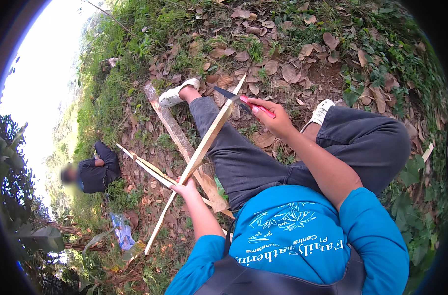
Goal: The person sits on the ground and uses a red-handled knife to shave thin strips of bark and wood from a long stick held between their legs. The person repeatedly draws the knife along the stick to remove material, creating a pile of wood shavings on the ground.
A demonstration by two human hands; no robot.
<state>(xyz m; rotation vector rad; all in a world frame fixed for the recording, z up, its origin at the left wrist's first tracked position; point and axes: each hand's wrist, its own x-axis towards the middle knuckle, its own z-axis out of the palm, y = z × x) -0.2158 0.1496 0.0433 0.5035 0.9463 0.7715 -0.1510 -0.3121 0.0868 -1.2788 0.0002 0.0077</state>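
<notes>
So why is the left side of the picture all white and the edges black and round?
In the head view, the open sky is overexposed to plain white; the fisheye lens leaves a black curved rim and bends straight things near it; the right hand with the knife and the long wooden strip look sharp.

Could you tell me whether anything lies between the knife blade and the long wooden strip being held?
Nothing visible does. The right hand holds the red-handled knife with its blade right against the wooden strip, which the left hand grips lower down, clear of the blade.
</notes>
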